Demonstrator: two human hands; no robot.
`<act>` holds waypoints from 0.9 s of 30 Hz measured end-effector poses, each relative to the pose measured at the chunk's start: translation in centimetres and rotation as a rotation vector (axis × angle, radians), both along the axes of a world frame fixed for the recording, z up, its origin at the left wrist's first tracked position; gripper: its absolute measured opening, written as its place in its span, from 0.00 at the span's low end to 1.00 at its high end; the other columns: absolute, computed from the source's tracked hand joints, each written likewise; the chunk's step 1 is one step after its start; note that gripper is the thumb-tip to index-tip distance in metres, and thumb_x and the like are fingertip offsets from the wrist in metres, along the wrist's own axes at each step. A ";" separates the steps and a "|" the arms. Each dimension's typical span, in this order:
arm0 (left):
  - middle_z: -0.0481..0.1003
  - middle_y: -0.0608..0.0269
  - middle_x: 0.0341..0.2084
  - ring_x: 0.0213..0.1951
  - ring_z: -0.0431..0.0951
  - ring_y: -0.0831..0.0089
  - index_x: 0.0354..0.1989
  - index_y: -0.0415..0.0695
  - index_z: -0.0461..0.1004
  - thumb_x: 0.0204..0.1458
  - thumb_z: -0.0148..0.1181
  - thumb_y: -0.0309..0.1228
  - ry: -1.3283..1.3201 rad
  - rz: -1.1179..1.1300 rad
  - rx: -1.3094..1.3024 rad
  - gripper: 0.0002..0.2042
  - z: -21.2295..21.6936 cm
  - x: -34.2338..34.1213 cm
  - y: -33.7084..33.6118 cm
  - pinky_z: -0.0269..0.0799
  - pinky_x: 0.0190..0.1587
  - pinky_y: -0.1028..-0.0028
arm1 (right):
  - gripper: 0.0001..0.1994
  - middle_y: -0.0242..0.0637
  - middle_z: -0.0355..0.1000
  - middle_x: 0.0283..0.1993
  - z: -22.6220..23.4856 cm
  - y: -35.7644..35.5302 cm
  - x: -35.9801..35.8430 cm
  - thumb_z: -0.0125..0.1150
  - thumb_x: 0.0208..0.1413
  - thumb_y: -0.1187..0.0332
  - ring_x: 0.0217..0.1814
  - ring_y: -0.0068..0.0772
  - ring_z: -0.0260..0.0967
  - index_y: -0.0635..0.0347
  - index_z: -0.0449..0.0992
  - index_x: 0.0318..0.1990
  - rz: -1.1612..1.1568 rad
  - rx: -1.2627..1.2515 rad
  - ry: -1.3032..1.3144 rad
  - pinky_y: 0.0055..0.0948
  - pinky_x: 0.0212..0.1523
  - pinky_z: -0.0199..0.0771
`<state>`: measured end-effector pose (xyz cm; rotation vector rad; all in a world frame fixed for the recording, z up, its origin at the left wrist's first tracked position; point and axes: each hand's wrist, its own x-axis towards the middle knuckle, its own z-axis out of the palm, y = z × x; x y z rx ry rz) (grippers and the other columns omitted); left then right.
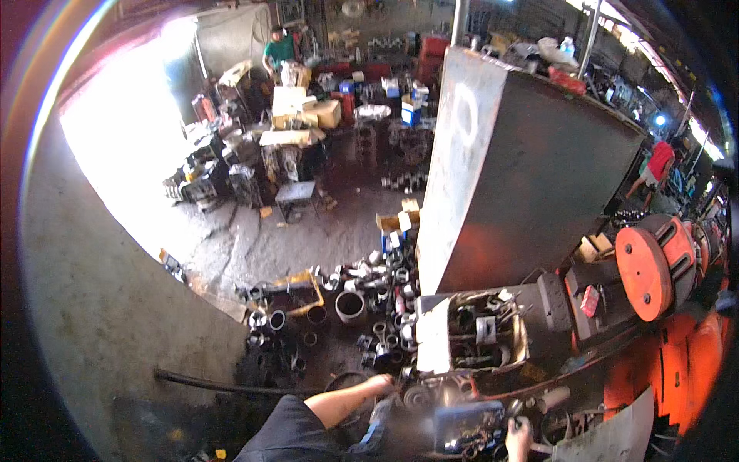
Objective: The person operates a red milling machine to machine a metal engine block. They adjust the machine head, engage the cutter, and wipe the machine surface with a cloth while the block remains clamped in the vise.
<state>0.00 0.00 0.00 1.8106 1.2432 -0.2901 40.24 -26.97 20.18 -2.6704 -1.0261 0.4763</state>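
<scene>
My left hand point(379, 384) reaches out from a dark sleeve over the near bench, beside a round grey metal part point(418, 396). Its fingers are small and blurred, so I cannot tell whether they hold anything. At the lower edge my right hand point(519, 441) is closed around something dark that I cannot make out. Just left of it lies a blue shallow box or tray point(468, 425) with small shiny parts at its near side. A grey metal cylinder point(554, 397) lies beyond the right hand.
An open carton point(436, 339) of metal engine parts stands ahead. Connecting rods and a wide metal ring point(350, 306) crowd the floor. A tall metal cabinet point(531, 169) and orange machine point(643, 273) stand right. Two people work far off: green shirt point(279, 51), red shirt point(660, 162).
</scene>
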 end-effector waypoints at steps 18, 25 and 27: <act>0.80 0.52 0.34 0.37 0.79 0.62 0.45 0.35 0.76 0.47 0.62 0.39 -0.160 0.833 -0.229 0.22 -1.4 -17.6 -4.2 0.72 0.41 0.68 | 0.20 0.46 0.70 0.46 7.6 20.1 -20.1 0.63 0.53 0.63 0.54 0.51 0.63 0.61 0.69 0.50 0.588 0.362 -0.485 0.46 0.53 0.63; 0.78 0.57 0.26 0.27 0.74 0.69 0.40 0.35 0.76 0.52 0.65 0.39 -0.009 0.877 -0.345 0.18 -0.6 -20.9 -3.7 0.69 0.31 0.68 | 0.12 0.44 0.71 0.41 6.8 21.8 -18.9 0.56 0.58 0.60 0.47 0.48 0.64 0.59 0.73 0.41 0.618 0.272 -0.510 0.46 0.51 0.64; 0.78 0.55 0.27 0.29 0.77 0.66 0.39 0.35 0.76 0.50 0.64 0.38 -0.044 0.869 -0.295 0.17 -0.4 -21.2 -3.1 0.71 0.33 0.67 | 0.11 0.43 0.72 0.41 6.9 21.7 -18.7 0.56 0.58 0.61 0.47 0.48 0.65 0.59 0.74 0.39 0.649 0.250 -0.478 0.46 0.51 0.63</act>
